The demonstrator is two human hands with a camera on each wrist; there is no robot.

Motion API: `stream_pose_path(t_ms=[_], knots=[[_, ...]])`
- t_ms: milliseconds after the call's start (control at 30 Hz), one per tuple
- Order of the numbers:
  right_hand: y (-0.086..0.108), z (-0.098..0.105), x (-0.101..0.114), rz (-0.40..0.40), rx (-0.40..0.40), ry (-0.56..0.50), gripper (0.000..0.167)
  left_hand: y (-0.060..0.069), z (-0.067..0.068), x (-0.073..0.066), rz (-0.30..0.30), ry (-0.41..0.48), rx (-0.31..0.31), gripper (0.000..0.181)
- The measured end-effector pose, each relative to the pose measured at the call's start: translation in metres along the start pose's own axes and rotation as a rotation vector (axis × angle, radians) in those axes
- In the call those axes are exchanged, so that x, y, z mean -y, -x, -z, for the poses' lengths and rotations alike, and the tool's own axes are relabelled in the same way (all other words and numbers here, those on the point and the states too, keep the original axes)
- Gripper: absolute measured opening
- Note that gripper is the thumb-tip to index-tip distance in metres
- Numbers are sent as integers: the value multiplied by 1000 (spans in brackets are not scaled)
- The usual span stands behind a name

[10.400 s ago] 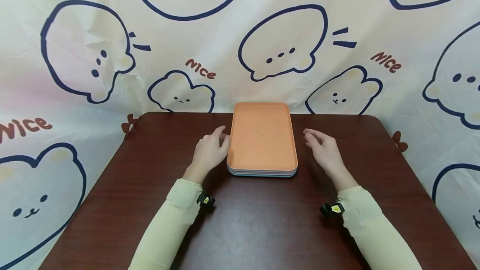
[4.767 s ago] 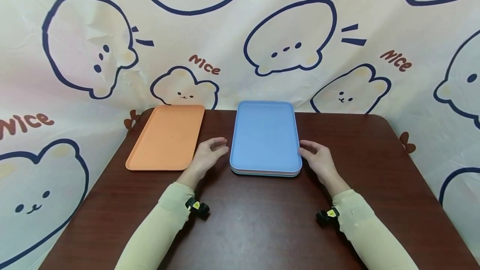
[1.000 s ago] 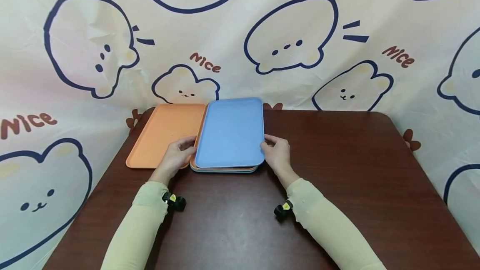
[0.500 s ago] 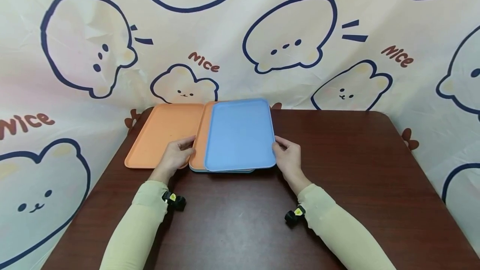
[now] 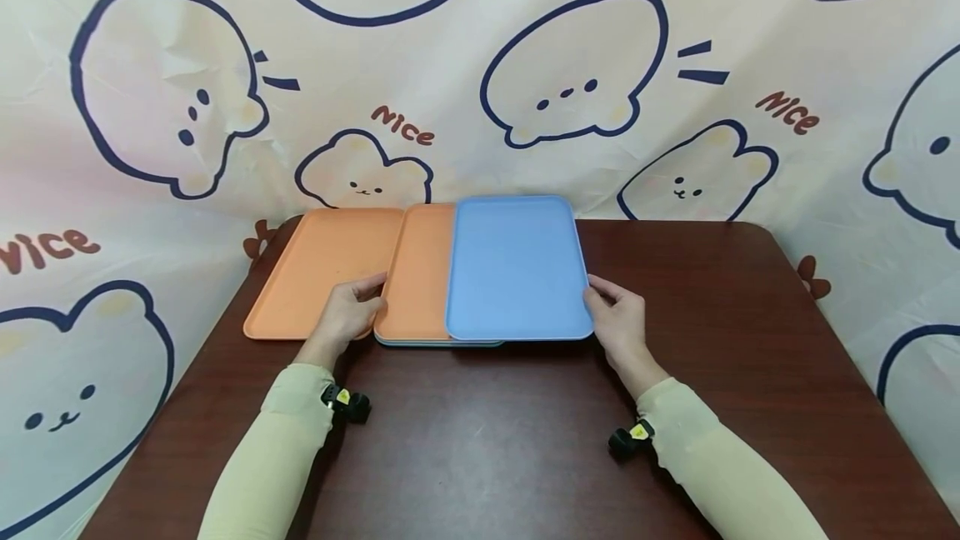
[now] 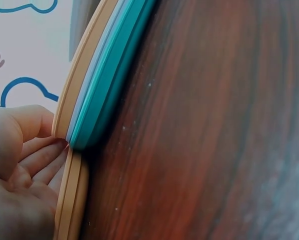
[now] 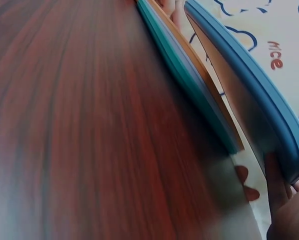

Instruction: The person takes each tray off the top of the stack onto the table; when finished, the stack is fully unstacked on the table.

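A blue tray (image 5: 517, 269) is held off the table by my right hand (image 5: 622, 319), thumb on its right rim and fingers beneath. In the right wrist view the blue tray (image 7: 259, 80) stands apart from a stack with an orange tray (image 7: 204, 75) on top and lilac and teal edges below. In the head view it covers the right part of that stack's orange top tray (image 5: 420, 273). My left hand (image 5: 347, 315) rests with relaxed fingers against the stack's left edge, as the left wrist view shows beside the teal edge (image 6: 107, 80). Another orange tray (image 5: 322, 273) lies flat at left.
The dark brown wooden table (image 5: 465, 440) reaches back to a pale curtain (image 5: 450, 65) with blue bear outlines and red lettering. A small black device is strapped at each wrist.
The blue tray went from the middle to the left with its stack, and has since slid right in my right hand, uncovering an orange tray. Earlier, the left orange tray left the stack top.
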State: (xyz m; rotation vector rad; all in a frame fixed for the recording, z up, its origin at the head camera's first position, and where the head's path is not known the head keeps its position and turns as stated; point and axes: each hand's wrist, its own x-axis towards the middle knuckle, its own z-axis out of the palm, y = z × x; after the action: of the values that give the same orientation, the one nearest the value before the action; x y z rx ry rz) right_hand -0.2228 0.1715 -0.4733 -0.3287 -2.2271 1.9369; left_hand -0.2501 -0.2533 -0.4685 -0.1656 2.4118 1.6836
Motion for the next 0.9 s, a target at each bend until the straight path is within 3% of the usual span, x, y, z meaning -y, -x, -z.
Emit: stream_pose_path(t_ms=[267, 600, 900], knots=[[-4, 28, -3, -44, -30, -23, 39, -1, 2, 1, 10, -15, -4, 62], [-9, 62, -6, -61, -42, 27, 42, -2, 2, -1, 6, -52, -10, 61], [-13, 78, -14, -95, -44, 79, 44, -3, 1, -2, 4, -60, -23, 61]])
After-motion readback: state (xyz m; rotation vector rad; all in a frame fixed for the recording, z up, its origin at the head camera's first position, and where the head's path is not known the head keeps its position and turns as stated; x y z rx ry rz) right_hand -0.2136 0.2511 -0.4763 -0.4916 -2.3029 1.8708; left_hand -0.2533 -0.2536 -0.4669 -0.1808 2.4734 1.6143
